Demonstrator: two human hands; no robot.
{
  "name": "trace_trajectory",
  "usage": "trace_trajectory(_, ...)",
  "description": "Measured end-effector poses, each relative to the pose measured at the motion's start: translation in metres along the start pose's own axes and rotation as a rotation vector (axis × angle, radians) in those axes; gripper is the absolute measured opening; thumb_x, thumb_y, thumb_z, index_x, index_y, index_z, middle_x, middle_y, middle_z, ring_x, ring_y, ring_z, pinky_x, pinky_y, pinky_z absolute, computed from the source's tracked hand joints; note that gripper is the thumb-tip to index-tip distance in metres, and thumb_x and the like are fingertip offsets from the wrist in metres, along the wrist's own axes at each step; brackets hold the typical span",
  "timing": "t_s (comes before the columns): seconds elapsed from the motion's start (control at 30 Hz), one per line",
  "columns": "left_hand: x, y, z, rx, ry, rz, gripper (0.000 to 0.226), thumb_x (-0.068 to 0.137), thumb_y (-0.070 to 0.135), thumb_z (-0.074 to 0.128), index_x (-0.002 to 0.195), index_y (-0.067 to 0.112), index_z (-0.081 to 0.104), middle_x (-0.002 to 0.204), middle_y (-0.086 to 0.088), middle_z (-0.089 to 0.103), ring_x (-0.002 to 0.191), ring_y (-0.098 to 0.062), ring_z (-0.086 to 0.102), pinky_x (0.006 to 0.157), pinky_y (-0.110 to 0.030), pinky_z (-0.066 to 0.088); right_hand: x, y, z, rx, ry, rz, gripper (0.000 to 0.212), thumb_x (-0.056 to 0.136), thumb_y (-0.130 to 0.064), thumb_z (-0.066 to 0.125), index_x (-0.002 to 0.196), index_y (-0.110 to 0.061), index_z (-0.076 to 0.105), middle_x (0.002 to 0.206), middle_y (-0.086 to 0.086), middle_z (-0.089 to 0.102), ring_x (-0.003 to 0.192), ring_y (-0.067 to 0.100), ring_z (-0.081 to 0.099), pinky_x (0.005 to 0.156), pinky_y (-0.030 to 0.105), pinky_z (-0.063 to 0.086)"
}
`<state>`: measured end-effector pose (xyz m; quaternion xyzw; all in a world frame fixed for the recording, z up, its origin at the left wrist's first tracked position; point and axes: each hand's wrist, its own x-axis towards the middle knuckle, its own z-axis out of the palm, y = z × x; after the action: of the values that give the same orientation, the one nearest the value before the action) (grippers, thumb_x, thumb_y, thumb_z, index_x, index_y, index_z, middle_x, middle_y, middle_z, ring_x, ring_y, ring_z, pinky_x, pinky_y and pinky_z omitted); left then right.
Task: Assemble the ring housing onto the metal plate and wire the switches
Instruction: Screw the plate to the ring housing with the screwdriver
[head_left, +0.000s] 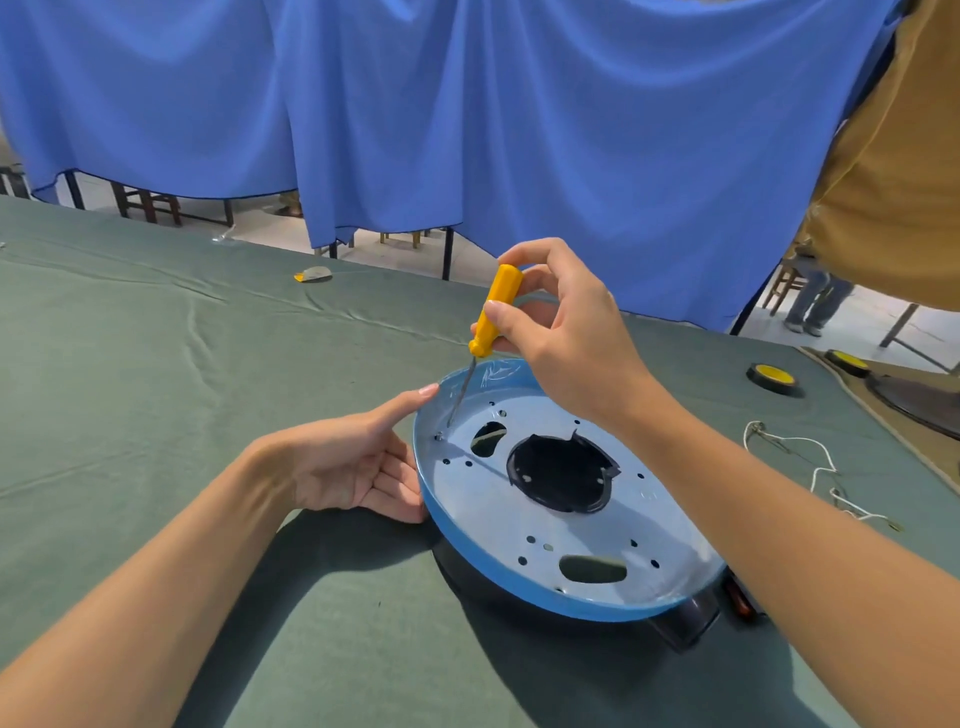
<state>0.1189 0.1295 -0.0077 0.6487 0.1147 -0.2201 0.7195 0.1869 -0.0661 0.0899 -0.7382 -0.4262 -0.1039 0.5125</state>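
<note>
head view: r hand (566, 332) pinches the yellow driver (496, 312) by its handle. the tip angles down to a small screw (439, 435) just inside the plate's left rim. l hand (353, 467) lies straight-fingered against that rim, index tip on the edge, gripping nothing. plate (665, 525) sits dished side up on the black housing (561, 475), on the table (156, 338), right in front.

risks, as i judge: the driver leans, so the tip may slip off & scratch the plate or jab the l fingers close by. the plate seems only to rest on the housing, so an off-centre push may tilt or shift it & the holes lose line-up. can't tell if the screw is started; if not, it could skid away.

containers: the plate is the only dish-like thing, w/ just the screw & driver tip in it. tape roll (774, 378) & cord (823, 467) lie well apart at right.
</note>
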Motion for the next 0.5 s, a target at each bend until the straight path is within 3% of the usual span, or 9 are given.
trace_trajectory(0.33, -0.001, 0.000, 0.003, -0.019, 0.035, -0.010, 0.111, 0.064, 0.074, 0.065, 0.131, -0.014, 0.052, 0.131, -0.041, 0.049, 0.109, -0.041, 0.056, 0.076, -0.038, 0.060, 0.001, 0.002, 0.008, -0.007, -0.046, -0.041, 0.023, 0.092, -0.008, 0.062, 0.112, -0.012, 0.051, 0.093, 0.006, 0.059, 0.082, 0.028, 0.071, 0.075, 0.045, 0.059)
trace_trajectory(0.5, -0.001, 0.002, 0.003, -0.023, 0.047, -0.013, 0.109, 0.065, 0.073, 0.065, 0.130, -0.014, 0.053, 0.129, -0.041, 0.051, 0.107, -0.041, 0.058, 0.076, -0.038, 0.060, 0.004, -0.001, 0.000, 0.016, -0.165, -0.054, 0.024, 0.093, 0.001, 0.058, 0.114, -0.011, 0.054, 0.095, 0.011, 0.058, 0.083, 0.023, 0.072, 0.079, 0.042, 0.060)
